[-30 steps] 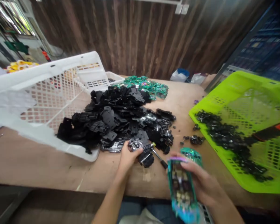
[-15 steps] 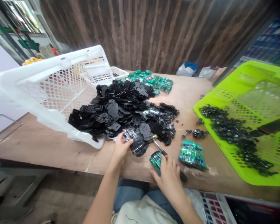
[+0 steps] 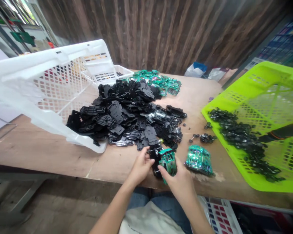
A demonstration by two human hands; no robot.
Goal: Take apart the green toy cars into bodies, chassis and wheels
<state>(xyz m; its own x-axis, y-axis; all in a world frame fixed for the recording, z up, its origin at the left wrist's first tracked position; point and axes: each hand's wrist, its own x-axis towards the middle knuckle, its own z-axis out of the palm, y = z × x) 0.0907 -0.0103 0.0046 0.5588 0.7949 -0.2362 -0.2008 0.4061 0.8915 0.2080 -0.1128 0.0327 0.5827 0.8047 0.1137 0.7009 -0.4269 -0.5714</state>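
Observation:
My left hand [image 3: 141, 165] is closed on a black toy car chassis [image 3: 154, 155] just above the table's near edge. My right hand [image 3: 179, 182] is closed on a shiny green toy car body [image 3: 168, 161], held right against that chassis. Just beyond them lies a big heap of black chassis parts [image 3: 129, 113]. To the right of my hands a few green car bodies [image 3: 199, 159] rest in a small stack on the wooden table [image 3: 39, 149].
A white mesh crate [image 3: 51, 84] lies tipped on the left, spilling black parts. A lime green basket [image 3: 266, 123] with small black wheels stands on the right. More green bodies [image 3: 158, 81] are piled at the back. Loose wheels [image 3: 205, 138] lie between heap and basket.
My left hand pulled a black chassis out of the heap toward me. My right hand, with a green body, rose to meet it. The screwdriver it gripped is out of sight.

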